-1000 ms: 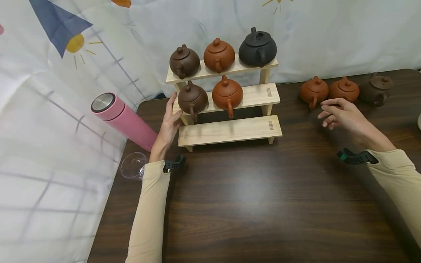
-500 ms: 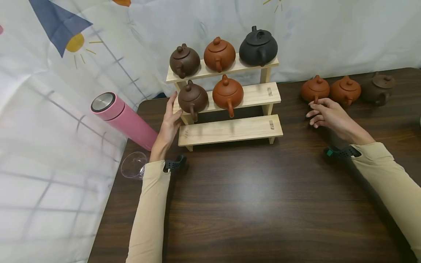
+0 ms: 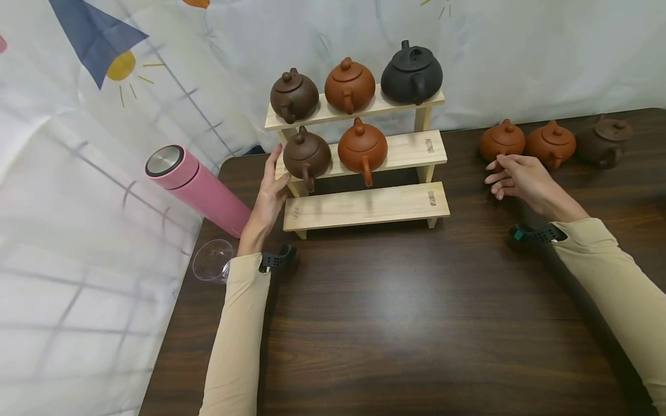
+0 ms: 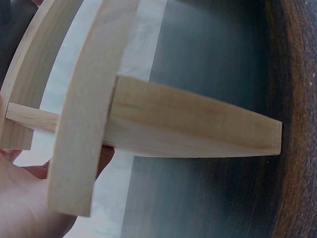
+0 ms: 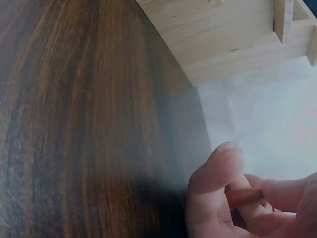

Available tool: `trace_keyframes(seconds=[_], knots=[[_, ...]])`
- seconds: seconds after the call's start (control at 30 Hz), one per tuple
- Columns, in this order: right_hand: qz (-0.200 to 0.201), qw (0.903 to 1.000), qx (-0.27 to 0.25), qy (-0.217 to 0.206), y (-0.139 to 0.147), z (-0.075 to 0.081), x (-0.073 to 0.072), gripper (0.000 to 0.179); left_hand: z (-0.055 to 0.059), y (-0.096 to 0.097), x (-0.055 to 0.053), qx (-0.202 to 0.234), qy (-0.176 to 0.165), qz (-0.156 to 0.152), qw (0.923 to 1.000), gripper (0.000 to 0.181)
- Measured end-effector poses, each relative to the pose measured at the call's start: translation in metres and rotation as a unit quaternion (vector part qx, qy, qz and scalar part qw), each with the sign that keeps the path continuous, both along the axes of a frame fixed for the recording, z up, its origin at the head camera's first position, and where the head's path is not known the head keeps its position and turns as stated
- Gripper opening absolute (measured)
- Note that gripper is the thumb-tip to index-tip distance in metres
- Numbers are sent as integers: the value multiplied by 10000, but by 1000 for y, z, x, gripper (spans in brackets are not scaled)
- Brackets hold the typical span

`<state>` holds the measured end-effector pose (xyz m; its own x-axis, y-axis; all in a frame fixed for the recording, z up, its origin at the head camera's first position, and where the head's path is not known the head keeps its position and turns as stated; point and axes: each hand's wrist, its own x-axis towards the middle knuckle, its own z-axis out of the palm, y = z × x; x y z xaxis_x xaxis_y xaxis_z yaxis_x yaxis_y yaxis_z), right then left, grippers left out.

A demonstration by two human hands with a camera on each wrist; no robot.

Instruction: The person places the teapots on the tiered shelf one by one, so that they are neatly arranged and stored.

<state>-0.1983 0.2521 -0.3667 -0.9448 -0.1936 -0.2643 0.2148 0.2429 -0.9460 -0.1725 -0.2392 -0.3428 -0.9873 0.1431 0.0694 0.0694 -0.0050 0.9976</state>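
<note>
My right hand pinches the handle of an orange-brown clay teapot, the leftmost of three standing on the table at the right. In the right wrist view the thumb and fingers close around the reddish handle; the pot's body is out of sight there. At the left end of a three-tier wooden stand, my left hand holds the middle shelf, next to a dark brown teapot. Part of that hand is hidden behind the shelf end in the left wrist view.
An orange teapot shares the middle shelf; brown, orange and black teapots line the top one. Beside the held pot stand another orange teapot and a brown one. A pink flask and a clear cup are at left.
My right hand has moved left to the leftmost orange teapot and taken hold of its handle. The left hand stays at the stand, and the teapots keep their places.
</note>
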Motion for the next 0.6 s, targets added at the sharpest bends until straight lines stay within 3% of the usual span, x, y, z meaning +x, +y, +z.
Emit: trace_keyframes(seconds=[0.33, 0.6], knots=[[-15, 9969, -783, -36, 3, -5, -1, 30, -1, 0, 0, -7, 10, 3, 10000, 75], [-477, 9853, -1637, 94, -1, -11, 7, 29, -2, -1, 0, 24, 42, -6, 10000, 75]])
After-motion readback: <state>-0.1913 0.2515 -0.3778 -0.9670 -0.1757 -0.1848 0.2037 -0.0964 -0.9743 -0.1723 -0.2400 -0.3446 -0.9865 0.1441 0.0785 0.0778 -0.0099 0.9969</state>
